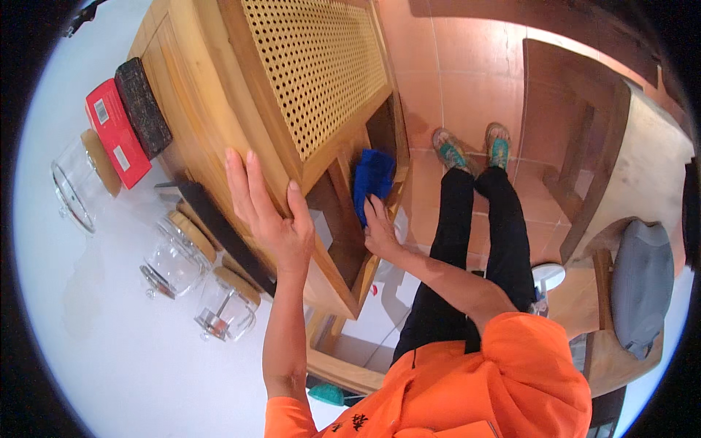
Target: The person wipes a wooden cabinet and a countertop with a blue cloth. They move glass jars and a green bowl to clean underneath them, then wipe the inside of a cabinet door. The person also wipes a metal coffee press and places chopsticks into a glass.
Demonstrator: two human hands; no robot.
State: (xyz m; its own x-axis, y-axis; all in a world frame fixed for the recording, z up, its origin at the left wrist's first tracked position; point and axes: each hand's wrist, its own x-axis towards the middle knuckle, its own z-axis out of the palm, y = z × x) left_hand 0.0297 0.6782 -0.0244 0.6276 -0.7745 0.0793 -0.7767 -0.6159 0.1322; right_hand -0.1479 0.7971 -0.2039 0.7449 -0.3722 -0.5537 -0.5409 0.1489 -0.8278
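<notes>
My left hand (274,223) lies on the top edge of a wooden cabinet (219,95), fingers stretched out and holding nothing. Bunched in my right hand (381,232) is a blue cloth (374,174), pressed against the frame of the cabinet's open compartment. My right fingers are closed round the cloth's near end, and part of them is hidden by it. Above that compartment, the cabinet front carries a woven cane panel (318,69).
On the cabinet top stand a red box (117,135), a dark box (143,108) and glass jars with wooden parts (175,255). A wooden chair (621,168) with a grey cushion (642,285) stands at the right. My sandalled feet (475,146) are on the tiled floor (478,55).
</notes>
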